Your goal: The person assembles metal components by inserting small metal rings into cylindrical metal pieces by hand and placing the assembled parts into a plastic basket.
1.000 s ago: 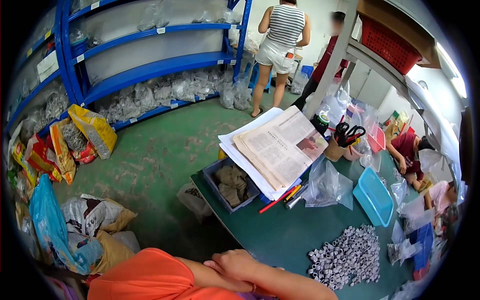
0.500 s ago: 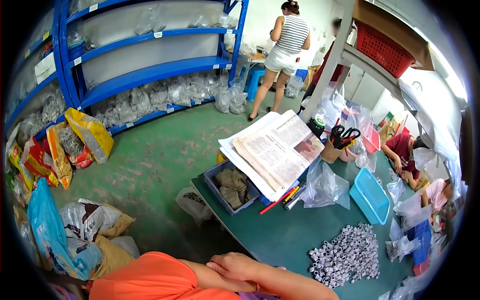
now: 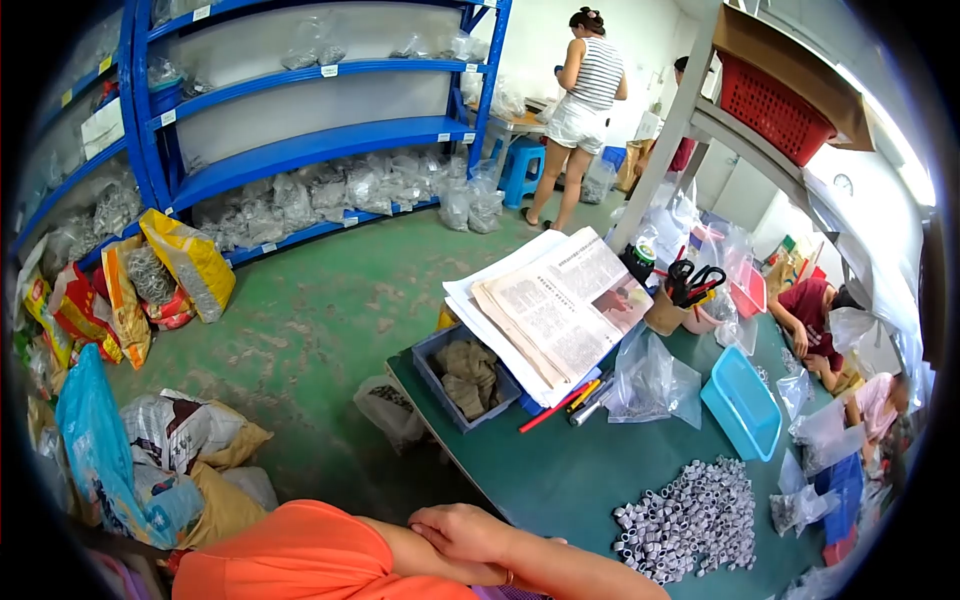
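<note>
My arms are crossed at the near edge of the green table (image 3: 540,480). My right hand (image 3: 455,530) lies over my left forearm, fingers loosely bent, with no object in it. My left hand is mostly hidden under my right forearm; only a small bit shows beyond it. A thin band is at the left wrist. To the right of my arms lies a heap of small grey-white ring-shaped parts (image 3: 690,520). Neither hand touches the heap.
A newspaper (image 3: 550,310), a blue bin with cloth gloves (image 3: 425,360), pens (image 3: 560,405), a plastic bag (image 3: 650,380), a turquoise basket (image 3: 740,405) and a cup of scissors (image 3: 668,312) are on the table. Blue shelves (image 3: 320,150) stand behind. Other people are around.
The view has shifted slightly. The standing person in the back has turned and stepped a little. My crossed arms and the heap keep their arrangement.
</note>
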The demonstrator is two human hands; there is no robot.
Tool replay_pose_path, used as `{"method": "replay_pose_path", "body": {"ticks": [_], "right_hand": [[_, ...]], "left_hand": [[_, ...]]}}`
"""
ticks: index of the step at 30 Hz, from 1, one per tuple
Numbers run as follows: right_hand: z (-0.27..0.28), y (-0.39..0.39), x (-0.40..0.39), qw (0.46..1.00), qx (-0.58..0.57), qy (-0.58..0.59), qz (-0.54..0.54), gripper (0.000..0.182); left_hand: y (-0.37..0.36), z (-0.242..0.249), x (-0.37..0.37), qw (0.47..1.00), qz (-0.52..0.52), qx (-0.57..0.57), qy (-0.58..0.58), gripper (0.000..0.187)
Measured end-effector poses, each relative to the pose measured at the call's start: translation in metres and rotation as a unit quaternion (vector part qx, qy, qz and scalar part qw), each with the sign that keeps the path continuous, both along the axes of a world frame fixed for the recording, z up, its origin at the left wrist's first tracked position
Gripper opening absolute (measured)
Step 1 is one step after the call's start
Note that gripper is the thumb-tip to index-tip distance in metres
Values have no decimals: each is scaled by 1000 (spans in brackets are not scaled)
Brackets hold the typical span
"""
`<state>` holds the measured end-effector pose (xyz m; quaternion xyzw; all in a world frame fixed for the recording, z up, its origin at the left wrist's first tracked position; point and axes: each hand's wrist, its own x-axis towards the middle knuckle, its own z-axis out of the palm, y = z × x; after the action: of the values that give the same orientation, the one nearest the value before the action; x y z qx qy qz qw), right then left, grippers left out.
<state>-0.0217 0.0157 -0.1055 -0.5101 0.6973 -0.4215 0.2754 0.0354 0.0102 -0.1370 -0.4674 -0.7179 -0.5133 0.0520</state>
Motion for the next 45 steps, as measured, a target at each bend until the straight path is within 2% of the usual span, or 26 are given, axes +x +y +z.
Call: {"method": "replay_pose_path", "body": {"ticks": [2, 5, 9, 11, 15, 21, 24, 26, 36, 41, 45], "right_hand": [[4, 3, -4, 996, 73, 59, 7, 21], [10, 6, -4, 990, 97, 101, -20, 20], [12, 9, -2, 991, 65, 98, -59, 20], [7, 10, -3, 988, 16, 137, -74, 19], [0, 10, -6, 989, -5, 138, -60, 16], [1, 9, -8, 994, -3, 108, -21, 13], [-1, 10, -8, 994, 30, 107, -22, 13], [-3, 9, -12, 995, 79, 57, 23, 14], [2, 10, -18, 979, 168, 111, 15, 18], [-10, 11, -18, 994, 109, 28, 2, 24], [0, 7, -19, 989, 133, -56, 9, 26]], "left_hand": [[2, 0, -1, 1000, 0, -2, -2, 10], [7, 1, -2, 1000, -2, -8, -5, 10], [9, 2, -2, 1000, -2, -14, -7, 10], [11, 2, -1, 1000, -1, -13, -7, 10], [12, 2, -2, 1000, 1, -14, -7, 10], [12, 2, -5, 1000, 0, -15, -9, 10], [13, 2, -4, 1000, 2, -16, -10, 10], [15, 1, -5, 1000, 5, -14, -10, 10], [24, 0, -3, 1000, 13, -6, -15, 10], [24, 1, -4, 1000, 7, -8, -18, 10], [24, 1, -5, 1000, 2, -8, -17, 10]]}}
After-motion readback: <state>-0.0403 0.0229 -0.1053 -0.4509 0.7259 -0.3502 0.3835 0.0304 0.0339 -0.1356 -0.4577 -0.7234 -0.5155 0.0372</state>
